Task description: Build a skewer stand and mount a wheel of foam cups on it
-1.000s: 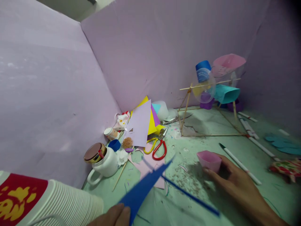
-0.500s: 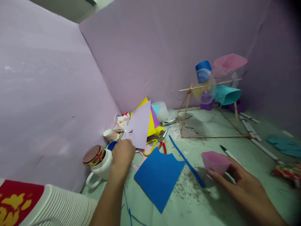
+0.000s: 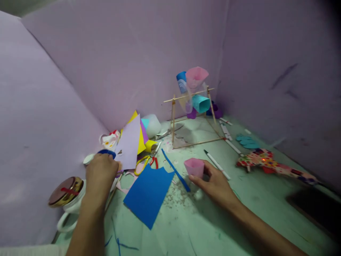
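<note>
My right hand (image 3: pixel 215 181) grips a small pink paper cup (image 3: pixel 194 168) between thumb and fingers, its opening facing up. My left hand (image 3: pixel 102 173) is closed at a blue round object (image 3: pixel 107 153) with a curved rim, which shows just beyond the knuckles; the fingertips are hidden. A white mug (image 3: pixel 70 213) with a gold-and-brown lid (image 3: pixel 66 192) stands beside the left wrist. Between the hands lie a cut blue sheet (image 3: pixel 149 195) and a narrow blue strip (image 3: pixel 176 170).
At the back stands a stick frame (image 3: pixel 173 122) carrying a wheel with paper cups (image 3: pixel 197 77). Coloured sheets (image 3: pixel 129 142), scissors (image 3: pixel 142 165) and pliers (image 3: pixel 154 161) are piled left of it. On the right lie a marker (image 3: pixel 217 164), a floral-patterned glue gun (image 3: pixel 262 160) and teal paper pieces (image 3: pixel 247 141).
The view has turned to the right, bringing the floral glue gun fully into sight. The blue round object now shows above my left hand instead of beside it. My right hand still holds the pink cup.
</note>
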Demonstrator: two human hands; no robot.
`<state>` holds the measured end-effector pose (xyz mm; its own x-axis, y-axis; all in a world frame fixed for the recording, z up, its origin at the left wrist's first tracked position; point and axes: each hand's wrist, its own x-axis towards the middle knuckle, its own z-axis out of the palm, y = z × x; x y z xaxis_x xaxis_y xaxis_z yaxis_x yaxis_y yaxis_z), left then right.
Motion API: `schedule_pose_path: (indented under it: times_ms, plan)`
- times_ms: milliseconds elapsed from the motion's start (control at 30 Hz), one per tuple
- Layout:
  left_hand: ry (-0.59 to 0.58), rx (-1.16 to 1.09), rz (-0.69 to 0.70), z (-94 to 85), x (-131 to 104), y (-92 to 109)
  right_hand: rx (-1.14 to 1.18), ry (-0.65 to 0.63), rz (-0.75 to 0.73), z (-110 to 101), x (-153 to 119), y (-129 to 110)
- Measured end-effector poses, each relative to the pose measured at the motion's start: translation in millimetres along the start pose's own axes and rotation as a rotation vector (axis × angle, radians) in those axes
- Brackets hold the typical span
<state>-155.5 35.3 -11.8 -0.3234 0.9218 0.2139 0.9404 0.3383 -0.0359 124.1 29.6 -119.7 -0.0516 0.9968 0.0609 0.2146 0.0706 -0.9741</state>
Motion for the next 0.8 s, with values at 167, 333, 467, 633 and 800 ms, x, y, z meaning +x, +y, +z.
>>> schedule_pose_path:
  times_ms: [167,333,467,633,800]
  plan:
    - [0.281,-0.497,0.809,10.4,-93,62,0.055,-0.099,-0.005,-21,-13,13]
    - [0.214,-0.540,1.040,56.6,-146,93,0.018,-0.090,-0.002,-41,-40,29]
    - [0.094,-0.628,0.959,75.6,-143,89,-0.008,-0.087,-0.049,-39,-46,29]
    - [-0.264,-0.690,0.587,78.1,-136,91,-0.032,-0.072,-0.047,-34,-47,27]
    - [-0.307,-0.633,0.522,77.3,-139,108,-0.070,-0.088,-0.086,-33,-50,29]
